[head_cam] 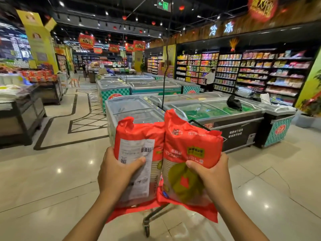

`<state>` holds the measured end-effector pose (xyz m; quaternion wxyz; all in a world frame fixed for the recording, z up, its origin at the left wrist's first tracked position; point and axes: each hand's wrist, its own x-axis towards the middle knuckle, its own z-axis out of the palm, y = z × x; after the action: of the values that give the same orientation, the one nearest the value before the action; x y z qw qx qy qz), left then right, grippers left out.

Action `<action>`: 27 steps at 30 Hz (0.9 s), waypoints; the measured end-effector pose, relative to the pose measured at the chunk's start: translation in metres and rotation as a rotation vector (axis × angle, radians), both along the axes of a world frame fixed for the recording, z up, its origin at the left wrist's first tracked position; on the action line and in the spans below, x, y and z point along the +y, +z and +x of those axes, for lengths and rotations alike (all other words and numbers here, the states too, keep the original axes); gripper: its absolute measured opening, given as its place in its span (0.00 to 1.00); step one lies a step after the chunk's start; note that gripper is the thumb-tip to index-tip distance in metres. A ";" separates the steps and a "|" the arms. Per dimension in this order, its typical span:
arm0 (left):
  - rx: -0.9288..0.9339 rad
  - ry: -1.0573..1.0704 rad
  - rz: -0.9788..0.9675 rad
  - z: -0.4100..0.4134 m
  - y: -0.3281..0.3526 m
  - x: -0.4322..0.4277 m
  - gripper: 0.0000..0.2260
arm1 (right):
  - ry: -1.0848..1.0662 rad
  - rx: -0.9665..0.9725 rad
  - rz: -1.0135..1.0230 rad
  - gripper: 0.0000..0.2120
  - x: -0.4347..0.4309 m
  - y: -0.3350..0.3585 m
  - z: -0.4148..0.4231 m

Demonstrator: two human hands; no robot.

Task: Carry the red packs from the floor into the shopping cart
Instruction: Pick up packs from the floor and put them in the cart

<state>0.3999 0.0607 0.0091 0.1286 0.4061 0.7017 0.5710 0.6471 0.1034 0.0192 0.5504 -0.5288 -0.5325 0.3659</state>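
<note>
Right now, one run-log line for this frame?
phase: carry | left hand: grips left red pack | right hand: grips right red pack | packs: side by side, touching | shopping cart: below packs, mostly hidden

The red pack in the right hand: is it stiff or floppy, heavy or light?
Probably stiff in the middle: the red pack holds its column shape upright in the right hand. Its loose ends crumple, so likely floppy there. Likely light, since one hand holds it alone.

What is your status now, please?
Left hand grips left pack. Right hand grips right pack. Cart below, mostly hidden. Nothing in the way.
</note>
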 end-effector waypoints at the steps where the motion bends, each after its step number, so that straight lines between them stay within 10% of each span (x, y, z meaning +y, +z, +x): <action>1: -0.008 -0.007 0.013 -0.006 0.002 0.019 0.31 | -0.015 0.000 0.008 0.39 0.015 0.003 -0.007; 27: -0.108 0.046 -0.104 -0.049 -0.068 0.422 0.33 | 0.147 0.114 -0.146 0.33 0.468 -0.075 -0.039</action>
<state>0.3509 0.4832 -0.0593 0.1741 0.3514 0.7317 0.5575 0.6078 0.5717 -0.0561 0.5114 -0.5056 -0.5096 0.4724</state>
